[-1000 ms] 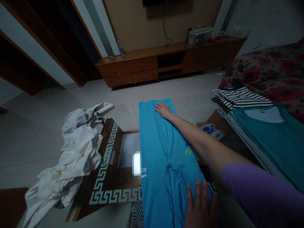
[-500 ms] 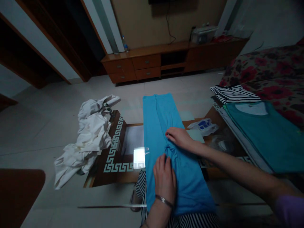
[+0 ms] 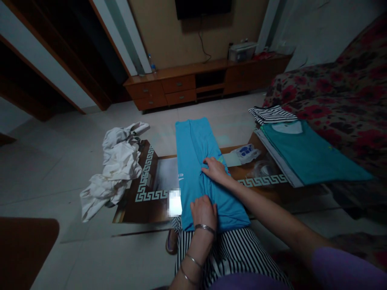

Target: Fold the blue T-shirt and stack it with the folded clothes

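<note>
Sky-blue folded cloth garment lies on the glass-topped brown table, long axis running from half-past-five to half-past-eleven. Right hand and braceleted left hand curl upon it, hiding fingertips; I cannot tell their grip. Crumpled white cloth sits at nine, folded teal shirt at three.

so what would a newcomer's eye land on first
Probably the bright blue garment at centre, with the left hand and right hand both on it. Next, the crumpled white clothes at the left end of the glass table and the teal shirt stacked at its right.
</note>
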{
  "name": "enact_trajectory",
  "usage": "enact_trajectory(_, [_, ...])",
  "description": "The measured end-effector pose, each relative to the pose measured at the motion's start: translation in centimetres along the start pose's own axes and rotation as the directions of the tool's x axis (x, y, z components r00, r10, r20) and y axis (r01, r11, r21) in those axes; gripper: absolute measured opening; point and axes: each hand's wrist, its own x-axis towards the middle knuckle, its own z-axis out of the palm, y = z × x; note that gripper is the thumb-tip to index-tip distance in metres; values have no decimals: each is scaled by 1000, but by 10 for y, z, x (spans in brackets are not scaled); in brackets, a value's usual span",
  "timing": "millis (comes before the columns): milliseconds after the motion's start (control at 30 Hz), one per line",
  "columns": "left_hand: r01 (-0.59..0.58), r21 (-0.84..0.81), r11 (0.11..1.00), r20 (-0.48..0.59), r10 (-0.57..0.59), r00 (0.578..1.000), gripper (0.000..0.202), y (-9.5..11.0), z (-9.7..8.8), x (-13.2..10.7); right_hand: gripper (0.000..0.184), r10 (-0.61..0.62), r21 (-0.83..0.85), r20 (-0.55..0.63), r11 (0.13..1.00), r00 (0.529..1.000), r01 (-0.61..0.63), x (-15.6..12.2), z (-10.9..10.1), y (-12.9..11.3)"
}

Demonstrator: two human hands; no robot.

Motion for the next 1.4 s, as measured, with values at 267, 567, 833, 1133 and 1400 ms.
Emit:
enact_trajectory(267, [46, -178, 983, -18, -50, 999, 24, 11, 2, -5, 54, -643, 255, 293, 766, 708, 590, 58, -36, 20])
enact_trajectory(567, [-126, -570, 812, -182, 25, 983, 45, 13, 21, -11, 33, -640, 105, 482, 720, 598, 686, 87, -29, 25])
enact_trajectory(833, [-121, -710, 694, -171, -3, 985, 28, 16, 19, -14, 42, -598, 290, 610, 779, 520, 556, 102, -27, 24])
enact_trajectory(1133, [-81, -774, 628, -142, -48, 989, 29, 10, 33, -17, 31, -502, 226, 689, 834, 522, 503, 109, -17, 24])
enact_trajectory(1400, [69, -974, 214, 52, -86, 995, 16, 18, 44, -17, 19, -487, 177, 657, 841, 575, 511, 99, -26, 17])
